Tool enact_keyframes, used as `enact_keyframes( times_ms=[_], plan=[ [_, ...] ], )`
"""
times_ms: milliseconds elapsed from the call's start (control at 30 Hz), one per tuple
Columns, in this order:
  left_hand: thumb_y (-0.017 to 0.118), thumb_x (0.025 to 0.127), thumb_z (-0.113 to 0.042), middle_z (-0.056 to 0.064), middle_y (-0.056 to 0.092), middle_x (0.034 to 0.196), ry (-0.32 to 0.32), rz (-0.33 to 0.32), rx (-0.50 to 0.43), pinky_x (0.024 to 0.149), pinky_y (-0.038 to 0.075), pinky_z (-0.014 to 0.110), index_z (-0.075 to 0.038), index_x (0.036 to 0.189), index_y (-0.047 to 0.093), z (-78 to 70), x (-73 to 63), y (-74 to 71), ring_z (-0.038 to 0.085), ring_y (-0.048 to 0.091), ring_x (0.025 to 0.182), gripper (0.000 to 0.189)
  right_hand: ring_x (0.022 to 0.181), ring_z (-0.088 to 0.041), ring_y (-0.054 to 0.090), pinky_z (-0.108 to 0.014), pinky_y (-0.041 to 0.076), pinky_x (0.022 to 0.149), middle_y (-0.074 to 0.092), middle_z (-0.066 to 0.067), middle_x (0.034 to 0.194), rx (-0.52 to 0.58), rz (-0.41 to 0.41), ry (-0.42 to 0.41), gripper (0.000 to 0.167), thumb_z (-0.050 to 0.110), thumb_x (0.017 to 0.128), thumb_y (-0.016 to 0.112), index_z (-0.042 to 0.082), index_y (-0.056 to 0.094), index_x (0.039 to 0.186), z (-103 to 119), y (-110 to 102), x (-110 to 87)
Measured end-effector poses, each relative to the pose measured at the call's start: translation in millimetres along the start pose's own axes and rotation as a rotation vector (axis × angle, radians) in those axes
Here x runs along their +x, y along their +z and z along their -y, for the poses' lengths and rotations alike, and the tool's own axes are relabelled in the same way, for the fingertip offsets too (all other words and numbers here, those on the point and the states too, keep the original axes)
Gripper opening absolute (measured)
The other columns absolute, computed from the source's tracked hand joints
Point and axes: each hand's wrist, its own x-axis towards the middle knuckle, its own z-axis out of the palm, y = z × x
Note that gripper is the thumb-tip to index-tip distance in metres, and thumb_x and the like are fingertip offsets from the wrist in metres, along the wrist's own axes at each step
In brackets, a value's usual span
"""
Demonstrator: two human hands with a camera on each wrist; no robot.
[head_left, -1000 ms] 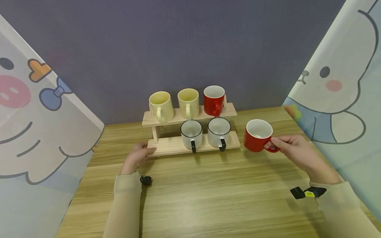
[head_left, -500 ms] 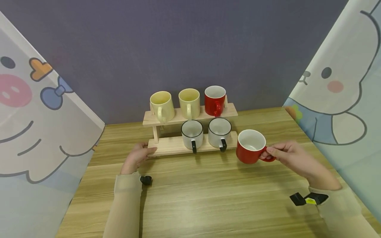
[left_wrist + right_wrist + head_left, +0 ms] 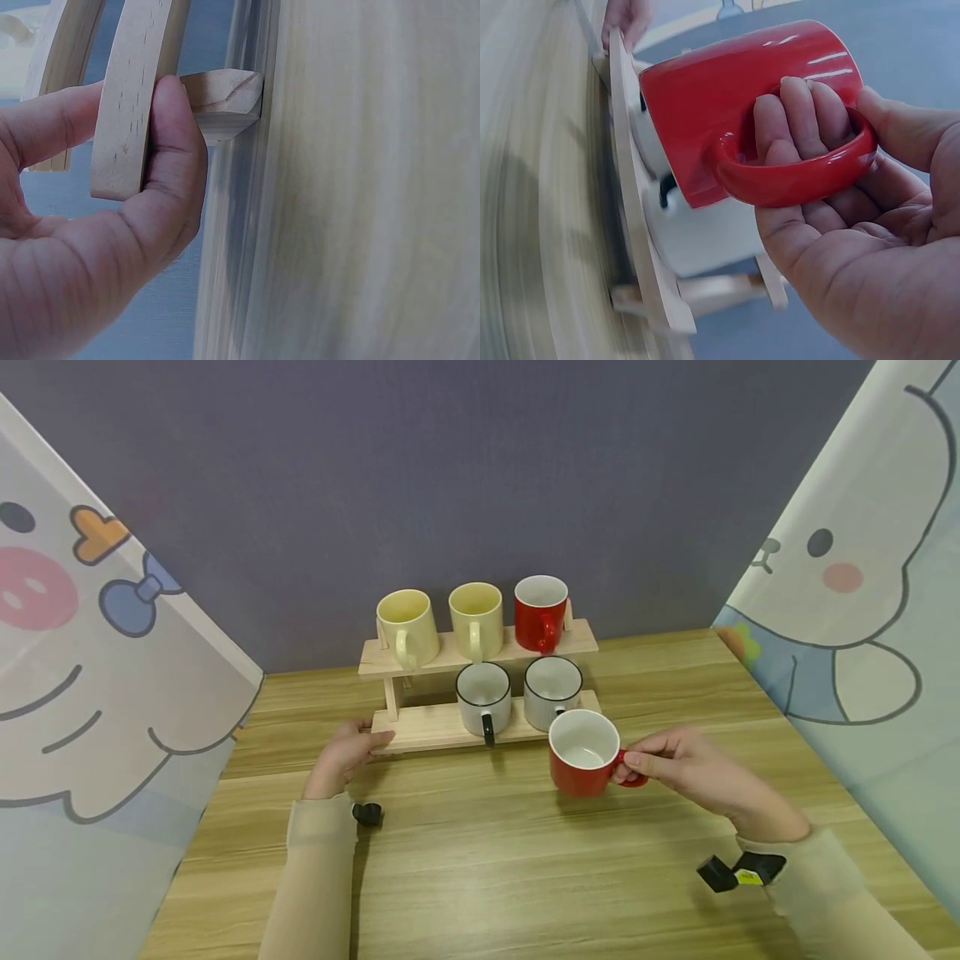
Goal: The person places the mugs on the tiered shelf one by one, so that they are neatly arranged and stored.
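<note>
A red mug with a white inside hangs above the table in front of the rack's right part. My right hand holds it by the handle; in the right wrist view several fingers pass through the handle. At the left end of the two-tier wooden rack, my left hand grips the lower board between thumb and fingers. Two white mugs with black handles stand on the lower shelf: the left one is plain to see, the right one is partly covered by the red mug.
On the upper shelf stand two yellow mugs, a left one and a middle one, and another red mug at right. A dark wall rises behind the rack. The wooden table spreads out in front.
My right hand has carried the red mug leftward and nearer to me, from right of the rack to before the right white mug. The left hand has stayed on the rack.
</note>
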Motion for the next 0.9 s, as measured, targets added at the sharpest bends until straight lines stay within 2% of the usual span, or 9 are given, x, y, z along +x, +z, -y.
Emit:
enact_keyframes(
  times_ms=[133,267,433,667,900],
  plan=[
    [0.061,0.103,-0.009,0.027,0.052,0.124,-0.01,-0.014,-0.009,0.093,0.053,0.04,0.018,0.143,0.033,0.2,1.5,0.1,0.03,0.064,0.104,0.056,0.093,-0.024,0.07,-0.037,0.058,0.083,0.07,-0.026,0.097,0.009,0.041,0.012,0.02,-0.002,0.104,0.054,-0.01,0.073,0.102,0.2,11.2,8.0],
    [0.062,0.103,-0.009,0.028,0.053,0.126,-0.02,-0.033,-0.029,0.088,0.055,0.035,0.017,0.144,0.034,-0.2,2.6,0.2,0.028,0.063,0.106,0.056,0.091,-0.027,0.071,-0.038,0.058,0.081,0.072,-0.024,0.095,0.011,0.056,0.043,0.02,0.002,0.104,0.057,-0.007,0.075,0.1,-0.7,24.1,16.5],
    [0.063,0.102,-0.012,0.027,0.054,0.126,-0.029,-0.031,-0.013,0.089,0.055,0.036,0.017,0.144,0.034,-1.6,1.5,-0.4,0.027,0.062,0.105,0.058,0.09,-0.025,0.07,-0.037,0.058,0.081,0.073,-0.02,0.095,0.024,0.072,0.077,0.02,0.005,0.103,0.06,-0.007,0.075,0.1,-3.9,41.9,29.4],
    [0.065,0.102,-0.016,0.023,0.053,0.128,-0.054,-0.035,0.009,0.092,0.052,0.038,0.014,0.148,0.029,-2.5,-0.4,-1.4,0.028,0.06,0.108,0.065,0.093,-0.023,0.069,-0.035,0.056,0.084,0.07,-0.029,0.096,0.058,0.091,0.082,0.02,0.007,0.102,0.063,-0.008,0.076,0.102,-4.6,63.2,47.2],
    [0.063,0.103,-0.013,0.025,0.054,0.126,-0.035,-0.026,-0.008,0.095,0.052,0.042,0.016,0.144,0.034,-2.7,0.1,-0.5,0.028,0.062,0.105,0.058,0.092,-0.025,0.069,-0.036,0.057,0.084,0.075,-0.016,0.093,0.045,0.124,0.051,0.019,0.007,0.102,0.063,-0.005,0.077,0.099,-7.8,84.0,66.5]
  ],
)
